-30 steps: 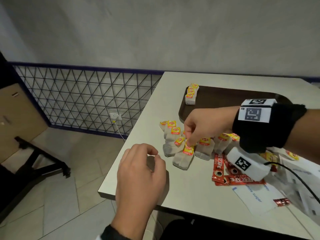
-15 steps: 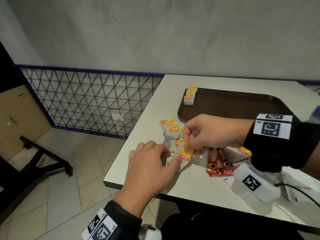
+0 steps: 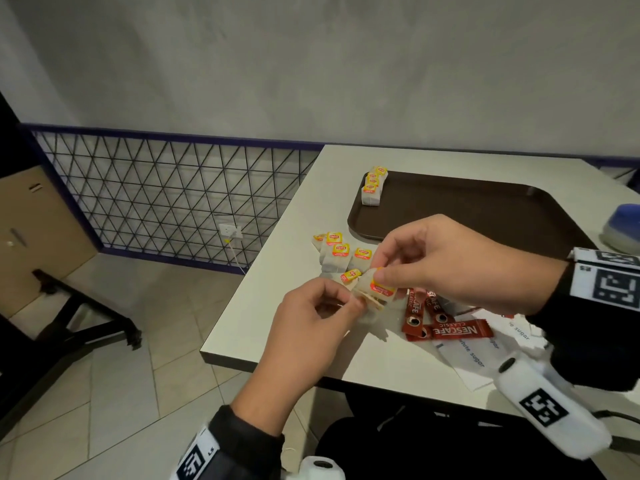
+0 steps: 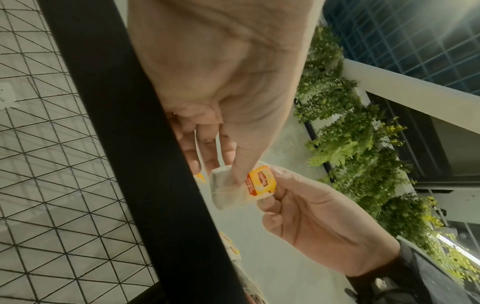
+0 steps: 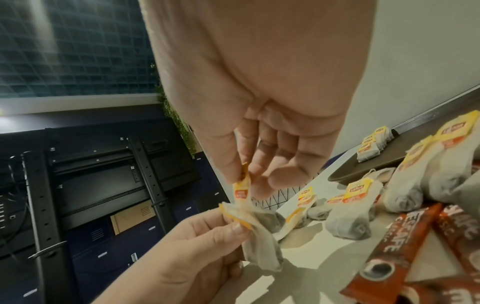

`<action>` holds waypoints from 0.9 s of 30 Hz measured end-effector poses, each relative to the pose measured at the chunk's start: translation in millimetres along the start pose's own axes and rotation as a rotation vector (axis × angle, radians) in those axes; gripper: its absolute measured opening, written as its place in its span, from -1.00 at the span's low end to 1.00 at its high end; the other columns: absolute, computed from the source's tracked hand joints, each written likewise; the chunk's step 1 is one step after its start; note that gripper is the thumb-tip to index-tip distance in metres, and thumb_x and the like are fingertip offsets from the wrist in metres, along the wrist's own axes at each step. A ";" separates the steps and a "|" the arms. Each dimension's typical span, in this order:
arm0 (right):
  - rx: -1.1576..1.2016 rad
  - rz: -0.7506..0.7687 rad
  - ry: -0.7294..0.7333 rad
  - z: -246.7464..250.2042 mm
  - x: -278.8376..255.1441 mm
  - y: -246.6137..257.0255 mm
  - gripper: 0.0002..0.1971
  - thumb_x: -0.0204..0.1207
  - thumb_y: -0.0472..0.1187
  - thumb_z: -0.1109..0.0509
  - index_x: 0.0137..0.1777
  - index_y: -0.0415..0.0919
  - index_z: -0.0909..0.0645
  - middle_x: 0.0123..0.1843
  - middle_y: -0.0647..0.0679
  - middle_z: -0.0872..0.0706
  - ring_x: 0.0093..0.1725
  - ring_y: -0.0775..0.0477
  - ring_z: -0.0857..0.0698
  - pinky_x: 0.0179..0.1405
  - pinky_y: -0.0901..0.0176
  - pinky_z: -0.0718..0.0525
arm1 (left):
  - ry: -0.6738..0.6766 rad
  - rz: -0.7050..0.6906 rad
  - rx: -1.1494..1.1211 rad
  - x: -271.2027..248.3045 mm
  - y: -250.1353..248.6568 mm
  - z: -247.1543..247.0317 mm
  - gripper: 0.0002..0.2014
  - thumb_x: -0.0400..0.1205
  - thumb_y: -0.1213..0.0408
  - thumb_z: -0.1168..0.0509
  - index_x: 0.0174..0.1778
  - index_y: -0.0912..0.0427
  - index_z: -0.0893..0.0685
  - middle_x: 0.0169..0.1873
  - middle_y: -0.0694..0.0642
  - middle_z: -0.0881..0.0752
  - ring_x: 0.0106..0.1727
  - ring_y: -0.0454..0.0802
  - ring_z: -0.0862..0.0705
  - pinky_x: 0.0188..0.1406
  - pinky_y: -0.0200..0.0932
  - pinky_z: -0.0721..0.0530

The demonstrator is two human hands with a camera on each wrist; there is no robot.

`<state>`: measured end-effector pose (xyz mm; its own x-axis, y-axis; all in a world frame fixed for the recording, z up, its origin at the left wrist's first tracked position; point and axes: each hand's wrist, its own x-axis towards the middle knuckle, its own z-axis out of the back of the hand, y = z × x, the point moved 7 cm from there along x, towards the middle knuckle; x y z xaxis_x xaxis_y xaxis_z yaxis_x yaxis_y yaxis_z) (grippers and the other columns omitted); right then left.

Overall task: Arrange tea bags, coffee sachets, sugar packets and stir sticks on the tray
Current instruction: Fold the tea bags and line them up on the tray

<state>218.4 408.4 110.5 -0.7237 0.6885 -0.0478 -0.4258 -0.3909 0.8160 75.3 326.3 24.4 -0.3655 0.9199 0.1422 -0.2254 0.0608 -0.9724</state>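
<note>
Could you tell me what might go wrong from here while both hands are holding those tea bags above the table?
1. The left hand and right hand pinch the held tea bags from opposite sides; pulling could tear the thin paper or a tag.
2. They hang near the table edge, so a dropped bag may fall to the floor.
3. The right wrist hovers over the coffee sachets and could brush them out of place.
</note>
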 end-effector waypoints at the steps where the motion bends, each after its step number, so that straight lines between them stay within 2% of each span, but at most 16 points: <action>1: -0.003 -0.002 -0.020 2.9 -1.0 -1.3 -0.97 0.54 -0.21 -0.60 -0.07 -0.13 -0.83 -0.22 -0.12 -0.86 -0.28 -0.02 -0.78 -0.27 0.18 -0.72 | -0.005 -0.001 -0.028 -0.4 0.6 1.1 -0.91 0.56 0.27 -0.55 -0.21 0.12 -0.78 -0.25 0.07 -0.84 -0.17 -0.01 -0.79 -0.08 -0.15 -0.72; 3: -0.012 -0.012 -0.062 8.6 -2.0 -4.3 -0.98 0.54 -0.20 -0.60 -0.08 -0.13 -0.83 -0.20 -0.10 -0.87 -0.27 0.04 -0.76 -0.26 0.21 -0.71 | -0.003 -0.005 -0.069 -2.4 0.4 2.7 -0.91 0.56 0.29 -0.55 -0.22 0.15 -0.77 -0.20 0.08 -0.85 -0.16 -0.11 -0.78 -0.08 -0.21 -0.70; 5: -0.024 -0.043 -0.071 11.6 -2.1 -8.6 -0.98 0.54 -0.21 -0.60 -0.09 -0.12 -0.82 -0.16 -0.08 -0.88 -0.23 0.07 -0.77 -0.24 0.25 -0.71 | 0.031 -0.010 -0.103 -4.8 -1.4 2.1 -0.91 0.56 0.32 -0.55 -0.23 0.15 -0.78 -0.04 -0.03 -0.86 0.01 -0.14 -0.81 0.05 -0.22 -0.74; 8: -0.028 -0.088 -0.005 5.9 -2.8 -12.3 -0.98 0.55 -0.24 -0.59 -0.08 -0.14 -0.81 -0.17 -0.08 -0.88 -0.23 0.06 -0.78 -0.24 0.29 -0.69 | 0.120 -0.031 -0.175 -7.2 -5.7 -1.2 -0.88 0.54 0.40 -0.55 -0.26 0.12 -0.79 0.23 -0.10 -0.78 0.24 -0.12 -0.78 0.26 -0.10 -0.74; 10: -0.006 -0.081 0.068 -2.7 -3.6 -11.5 -0.97 0.55 -0.24 -0.59 -0.07 -0.17 -0.80 -0.20 -0.12 -0.86 -0.26 0.03 -0.76 -0.26 0.25 -0.66 | 0.165 -0.044 -0.191 -7.4 -7.7 -2.9 -0.87 0.54 0.41 -0.55 -0.26 0.10 -0.80 0.29 -0.08 -0.76 0.31 -0.12 -0.74 0.33 0.00 -0.72; 12: 0.015 -0.061 0.119 -10.4 -4.9 -8.6 -0.95 0.55 -0.23 -0.59 -0.06 -0.18 -0.80 -0.23 -0.14 -0.83 -0.32 0.06 -0.73 -0.29 0.22 -0.64 | 0.197 -0.055 -0.191 -6.9 -8.4 -4.0 -0.90 0.54 0.42 -0.54 -0.23 0.16 -0.80 0.24 0.00 -0.80 0.29 -0.04 -0.76 0.33 0.10 -0.72; 14: 0.039 -0.049 0.130 -14.9 -5.0 -5.9 -0.96 0.56 -0.25 -0.58 -0.05 -0.19 -0.80 -0.24 -0.13 -0.82 -0.34 0.07 -0.70 -0.30 0.18 -0.65 | 0.211 -0.058 -0.211 -7.2 -9.3 -4.4 -0.95 0.55 0.44 -0.53 -0.18 0.27 -0.79 0.05 0.15 -0.86 0.12 0.07 -0.81 0.23 0.14 -0.76; 16: 0.069 -0.052 0.123 -17.4 -4.0 -4.3 -0.95 0.56 -0.26 -0.58 -0.05 -0.22 -0.79 -0.25 -0.14 -0.81 -0.33 0.06 -0.71 -0.32 0.13 -0.66 | 0.191 -0.052 -0.226 -6.9 -9.8 -3.2 -0.96 0.55 0.45 -0.52 -0.16 0.31 -0.78 -0.13 0.25 -0.85 -0.08 0.12 -0.80 0.11 0.10 -0.78; 18: 0.084 -0.058 0.118 -18.5 -3.6 -2.3 -0.94 0.55 -0.25 -0.59 -0.06 -0.23 -0.79 -0.27 -0.12 -0.81 -0.31 0.05 -0.72 -0.34 0.11 -0.66 | 0.161 -0.043 -0.235 -6.0 -9.8 -1.0 -0.96 0.55 0.44 -0.52 -0.16 0.31 -0.79 -0.23 0.22 -0.83 -0.18 0.07 -0.78 0.03 0.02 -0.77; 21: 0.121 -0.072 0.117 -18.0 -5.0 1.0 -0.89 0.55 -0.16 -0.58 -0.06 -0.21 -0.82 -0.24 -0.08 -0.82 -0.28 0.01 -0.74 -0.34 0.10 -0.68 | 0.127 -0.026 -0.232 -5.7 -8.9 1.3 -0.95 0.56 0.39 -0.53 -0.17 0.27 -0.79 -0.26 0.22 -0.82 -0.21 0.06 -0.76 0.02 0.11 -0.76; 25: 0.205 -0.163 0.124 -17.2 -6.3 -1.4 -0.56 0.49 0.20 -0.48 -0.01 -0.21 -0.87 -0.30 -0.02 -0.80 -0.33 0.03 -0.72 -0.26 0.06 -0.69 | 0.081 -0.010 -0.220 -5.6 -6.3 4.1 -0.93 0.55 0.32 -0.55 -0.21 0.17 -0.80 -0.27 0.20 -0.81 -0.22 0.04 -0.73 0.06 0.28 -0.75; 27: 0.196 -0.169 0.151 -18.3 -6.7 -1.4 -0.54 0.48 0.20 -0.49 0.02 -0.23 -0.87 -0.31 -0.01 -0.80 -0.32 0.01 -0.71 -0.26 0.08 -0.69 | 0.062 -0.010 -0.210 -5.3 -6.5 4.7 -0.91 0.55 0.29 -0.56 -0.21 0.16 -0.79 -0.24 0.29 -0.80 -0.21 0.08 -0.71 0.07 0.35 -0.72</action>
<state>213.9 393.1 99.1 -0.7301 0.6294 -0.2661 -0.4453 -0.1428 0.8839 74.5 319.2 30.9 -0.3070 0.9403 0.1466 -0.0334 0.1433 -0.9891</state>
